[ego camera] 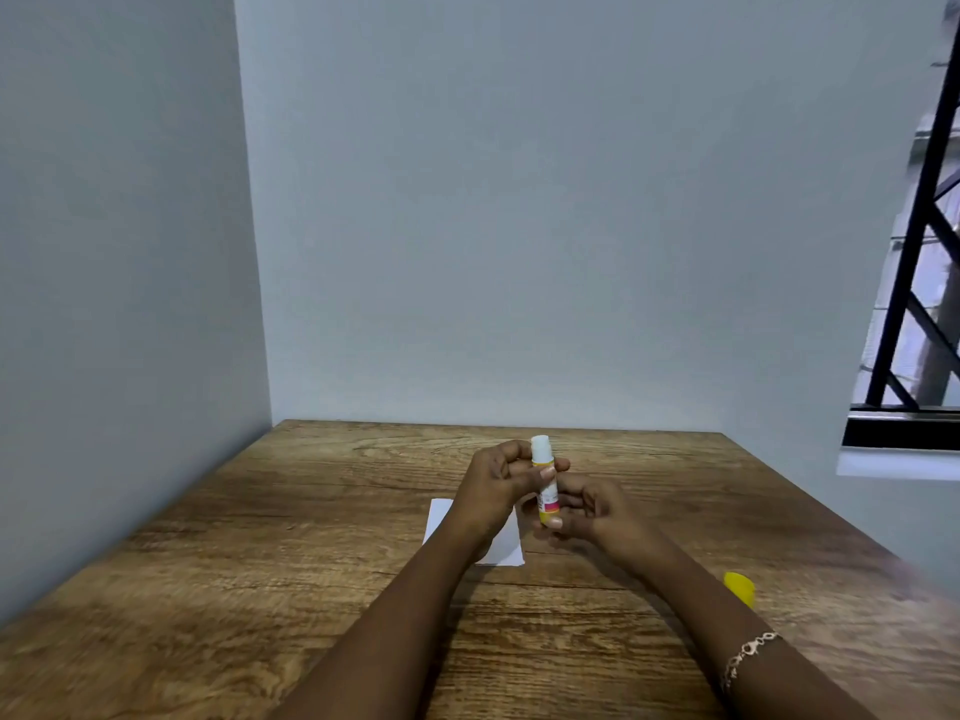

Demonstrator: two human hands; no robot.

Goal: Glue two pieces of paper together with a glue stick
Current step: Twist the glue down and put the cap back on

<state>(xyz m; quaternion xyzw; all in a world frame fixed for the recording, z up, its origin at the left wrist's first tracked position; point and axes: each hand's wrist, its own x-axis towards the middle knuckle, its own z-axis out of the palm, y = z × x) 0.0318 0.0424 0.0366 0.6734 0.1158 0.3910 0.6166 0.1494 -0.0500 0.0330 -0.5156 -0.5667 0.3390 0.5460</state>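
Yellow cap (740, 588), one; glue stick (545, 480), one.

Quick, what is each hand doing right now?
Left hand: grips the glue stick near its top.
Right hand: pinches the glue stick at its yellow bottom end.

Wood-grain table (208, 589) set into a corner, touching a plain pale grey left wall (114, 252) and back wall (519, 200); window (904, 431) at right, black grille (911, 252), admits daylight.
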